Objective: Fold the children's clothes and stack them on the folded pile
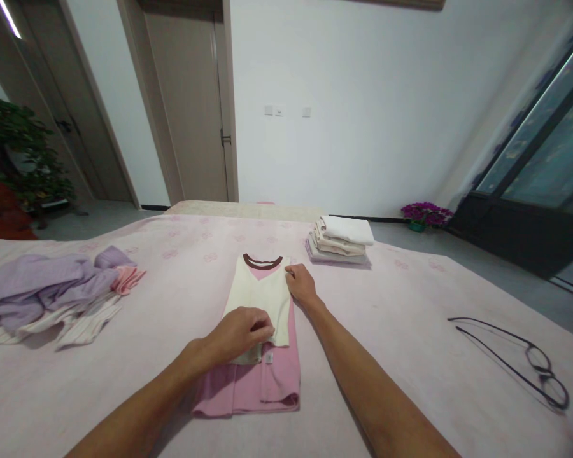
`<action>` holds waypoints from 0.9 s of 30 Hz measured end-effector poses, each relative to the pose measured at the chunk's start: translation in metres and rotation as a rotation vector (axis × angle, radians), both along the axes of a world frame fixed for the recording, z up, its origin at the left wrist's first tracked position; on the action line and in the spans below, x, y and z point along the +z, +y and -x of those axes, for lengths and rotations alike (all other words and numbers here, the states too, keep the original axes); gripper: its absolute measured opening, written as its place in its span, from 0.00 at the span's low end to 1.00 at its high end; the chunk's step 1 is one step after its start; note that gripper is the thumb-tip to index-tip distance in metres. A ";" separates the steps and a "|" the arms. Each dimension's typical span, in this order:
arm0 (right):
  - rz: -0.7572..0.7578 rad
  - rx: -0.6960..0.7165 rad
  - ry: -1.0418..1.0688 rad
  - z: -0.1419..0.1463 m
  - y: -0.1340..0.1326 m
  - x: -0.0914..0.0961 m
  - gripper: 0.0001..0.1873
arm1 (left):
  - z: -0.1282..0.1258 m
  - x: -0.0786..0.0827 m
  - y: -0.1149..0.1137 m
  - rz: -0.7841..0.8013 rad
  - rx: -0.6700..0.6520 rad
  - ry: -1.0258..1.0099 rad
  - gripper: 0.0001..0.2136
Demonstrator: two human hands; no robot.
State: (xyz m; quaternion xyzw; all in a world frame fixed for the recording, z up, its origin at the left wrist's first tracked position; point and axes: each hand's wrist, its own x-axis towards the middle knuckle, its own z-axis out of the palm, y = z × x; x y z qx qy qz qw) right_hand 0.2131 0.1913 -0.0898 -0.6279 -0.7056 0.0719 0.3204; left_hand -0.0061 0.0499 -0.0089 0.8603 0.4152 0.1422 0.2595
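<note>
From the head camera, a pink and cream shirt (pixel 262 299) lies flat on the bed (pixel 391 305), straight in front of the person, with its dark brown collar on the far side. The cream part lies over the pink body and covers the upper half. The pink lower half shows below it, with a small white label (pixel 268 358) showing.

The left hand (pixel 241 332) sits at the near edge of the cream layer, fingers curled and pinched on the fabric there. The right hand (pixel 302 285) is at the shirt's far right corner, just beside the collar. It looks closed on the cloth edge, though the fingertips are too small in view to be sure whether they pinch or only press.

Right of the shirt and a little beyond it stands a stack of folded clothes (pixel 341 240), white and cream on a lilac piece, with squared edges. Left of the shirt, well apart, lies a loose heap of clothes (pixel 52 289) in lilac, pink and striped white. A pair of glasses (pixel 537 358) lies well to the shirt's right, arms open.

Judging by how things lie, the work is partway through: several pieces are folded and stacked and this shirt is narrowed but not yet folded short. The heap on the left remains unfolded.
</note>
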 end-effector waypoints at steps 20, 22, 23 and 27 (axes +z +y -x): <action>0.024 0.021 -0.003 0.000 -0.005 0.007 0.15 | -0.018 0.034 -0.058 -0.132 -0.193 0.498 0.11; 0.016 0.023 0.010 0.000 -0.006 0.007 0.15 | -0.015 0.049 -0.058 -0.092 -0.191 0.524 0.11; 0.013 0.023 0.015 0.001 -0.006 0.007 0.15 | -0.014 0.055 -0.059 -0.080 -0.189 0.543 0.10; 0.019 0.015 0.017 0.001 -0.007 0.008 0.15 | -0.012 0.062 -0.059 -0.062 -0.203 0.623 0.07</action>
